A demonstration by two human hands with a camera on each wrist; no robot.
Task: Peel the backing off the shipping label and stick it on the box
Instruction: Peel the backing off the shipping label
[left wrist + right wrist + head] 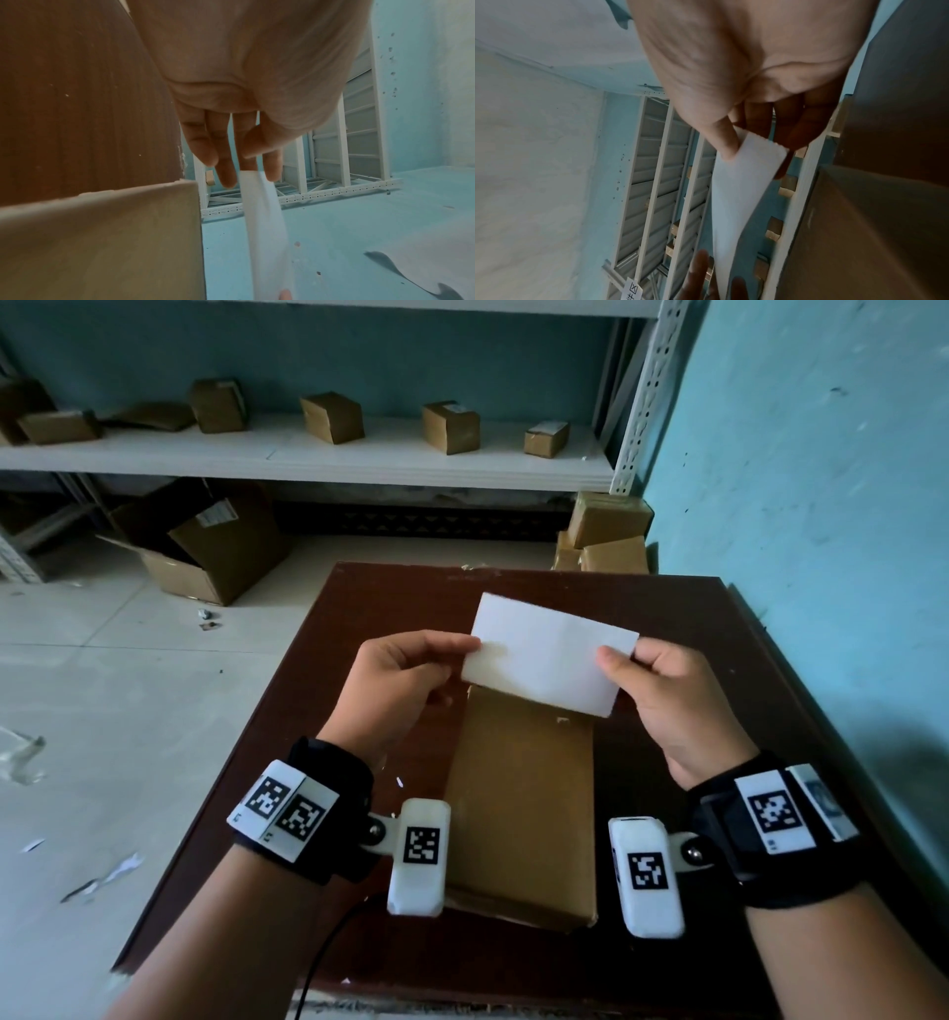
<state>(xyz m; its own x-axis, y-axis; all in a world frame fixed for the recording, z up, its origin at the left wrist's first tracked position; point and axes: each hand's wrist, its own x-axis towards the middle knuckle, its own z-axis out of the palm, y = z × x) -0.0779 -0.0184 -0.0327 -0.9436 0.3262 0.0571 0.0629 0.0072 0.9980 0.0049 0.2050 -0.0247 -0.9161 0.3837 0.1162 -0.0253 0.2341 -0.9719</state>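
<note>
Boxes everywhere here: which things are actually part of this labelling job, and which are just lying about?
In the job:
- white label, pinched by left hand and right hand
- flat box on the table

Lying about:
- shelf boxes
- open carton on the floor
- stacked boxes by the wall

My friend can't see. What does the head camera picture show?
Two hands hold a white shipping label by its ends, left hand and right hand, above a flat cardboard box on a dark wooden table. Small boxes sit on a shelf behind.

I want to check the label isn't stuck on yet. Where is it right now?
In the head view the label is held up above the far end of the box, pinched by the left hand and right hand.
</note>
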